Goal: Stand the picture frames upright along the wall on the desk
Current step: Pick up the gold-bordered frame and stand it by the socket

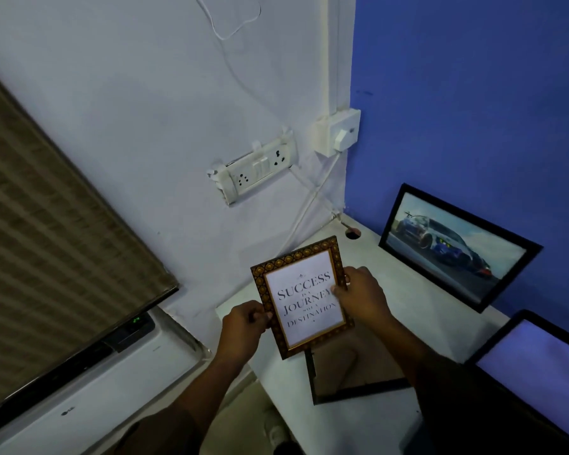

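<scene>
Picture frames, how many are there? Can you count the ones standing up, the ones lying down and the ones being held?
Standing against the blue wall: 2, the car picture and another frame at the right edge
Lying flat on the desk: 1, the dark frame
Held in the left hand and right hand: 1, the gold frame
Total: 4

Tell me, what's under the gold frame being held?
Below the gold frame lies a dark frame flat on the desk. The gold frame and right arm cover part of it, so its picture can't be made out.
</scene>
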`<state>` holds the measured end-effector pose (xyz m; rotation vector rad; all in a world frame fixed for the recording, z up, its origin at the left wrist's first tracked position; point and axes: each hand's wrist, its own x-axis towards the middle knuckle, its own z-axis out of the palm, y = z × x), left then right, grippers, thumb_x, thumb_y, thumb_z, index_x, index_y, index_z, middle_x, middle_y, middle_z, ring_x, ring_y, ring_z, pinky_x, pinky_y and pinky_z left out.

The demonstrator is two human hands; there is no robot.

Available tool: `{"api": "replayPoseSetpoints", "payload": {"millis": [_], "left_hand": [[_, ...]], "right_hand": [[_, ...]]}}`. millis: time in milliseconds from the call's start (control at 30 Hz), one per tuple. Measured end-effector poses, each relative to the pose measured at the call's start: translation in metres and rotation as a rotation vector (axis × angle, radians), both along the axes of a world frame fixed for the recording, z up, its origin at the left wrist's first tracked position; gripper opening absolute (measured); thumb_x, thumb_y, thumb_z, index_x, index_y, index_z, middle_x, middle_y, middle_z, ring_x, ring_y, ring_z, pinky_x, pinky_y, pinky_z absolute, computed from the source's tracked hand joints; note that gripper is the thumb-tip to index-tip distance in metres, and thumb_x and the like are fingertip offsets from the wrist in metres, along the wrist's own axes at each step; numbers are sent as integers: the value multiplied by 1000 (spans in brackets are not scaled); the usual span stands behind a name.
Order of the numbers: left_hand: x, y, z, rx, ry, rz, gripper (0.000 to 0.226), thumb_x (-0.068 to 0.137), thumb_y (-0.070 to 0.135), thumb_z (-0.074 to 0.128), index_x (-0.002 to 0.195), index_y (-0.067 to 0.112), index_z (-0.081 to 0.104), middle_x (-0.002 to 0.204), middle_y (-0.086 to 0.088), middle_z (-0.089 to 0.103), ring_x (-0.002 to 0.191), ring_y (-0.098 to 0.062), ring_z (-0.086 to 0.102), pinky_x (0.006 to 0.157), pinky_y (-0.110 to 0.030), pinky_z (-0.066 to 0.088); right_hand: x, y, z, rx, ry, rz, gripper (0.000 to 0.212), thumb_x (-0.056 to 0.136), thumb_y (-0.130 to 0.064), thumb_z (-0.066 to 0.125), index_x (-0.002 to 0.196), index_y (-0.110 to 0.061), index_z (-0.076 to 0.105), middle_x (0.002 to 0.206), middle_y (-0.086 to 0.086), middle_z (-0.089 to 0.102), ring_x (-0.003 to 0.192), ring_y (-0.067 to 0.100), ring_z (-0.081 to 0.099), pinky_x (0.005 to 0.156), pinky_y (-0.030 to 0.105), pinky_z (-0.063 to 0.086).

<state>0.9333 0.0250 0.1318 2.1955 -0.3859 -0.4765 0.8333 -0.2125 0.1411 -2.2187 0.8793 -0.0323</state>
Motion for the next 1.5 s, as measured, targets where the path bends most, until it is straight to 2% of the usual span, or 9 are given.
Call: {"api": "replayPoseSetpoints", "payload": {"millis": [167,400,633,767,933,1067,1233,1367,1500], "left_hand": [[57,-16,-20,45,-33,-22,27,92,11,59,71,16,74,71,2,76,69,-17,74,73,-45,62],[137,-46,-57,102,-6,-85,17,90,2,62,79,5,75,74,-2,76,70,-15,73,69,-43,62],[190,-61,-76,182,20,-95,15,89,5,66,76,-3,68,72,-11,74,72,-27,72,70,-46,59],[201,-69,-73,171,-6,-101,9,93,10,65,87,9,71,80,-2,73,73,-14,66,74,-34,56],[209,-77,-87,215,-50,-61,20,90,4,68,74,14,63,82,-11,76,76,-24,70,71,-38,55],[213,-80,-89,133,-87,44,28,90,-4,67,66,10,63,71,-4,70,65,-14,60,61,-26,43],[216,-80,-85,172,-22,20,43,94,1,65,57,18,53,63,5,59,67,-15,56,64,-29,44],[214,-81,-86,226,14,-3,18,96,11,64,80,7,70,86,-5,74,85,-25,71,76,-34,54],[210,-77,-85,200,156,90,22,92,28,69,100,8,70,101,-8,76,98,-29,70,88,-37,55]], "right_hand": [[61,-19,-8,-16,28,22,31,90,-29,63,118,-15,65,113,11,56,100,30,65,83,36,53],[155,-56,-49,26,109,16,19,90,-40,53,77,-27,56,90,2,63,83,23,69,72,40,58],[213,-73,-66,148,107,50,36,84,-36,62,115,-19,68,113,5,67,102,24,67,86,43,57],[225,-85,-90,272,35,20,59,74,-43,66,129,-21,62,125,4,62,115,24,63,97,47,53],[229,-86,-69,383,-17,-41,47,91,-2,68,136,-3,56,115,1,54,113,18,54,103,45,50],[231,-90,-79,437,-86,-71,54,91,-4,70,142,-8,50,134,8,54,125,22,55,97,31,49],[237,-88,-88,400,-114,-47,44,90,-12,71,132,-11,60,129,9,61,120,24,62,100,43,54],[234,-82,-96,327,-100,-67,52,92,-19,71,140,-11,54,132,12,57,122,27,59,103,43,52],[208,-71,-97,318,-105,-153,61,94,-22,69,149,-11,44,142,15,51,125,27,57,106,36,48]]}}
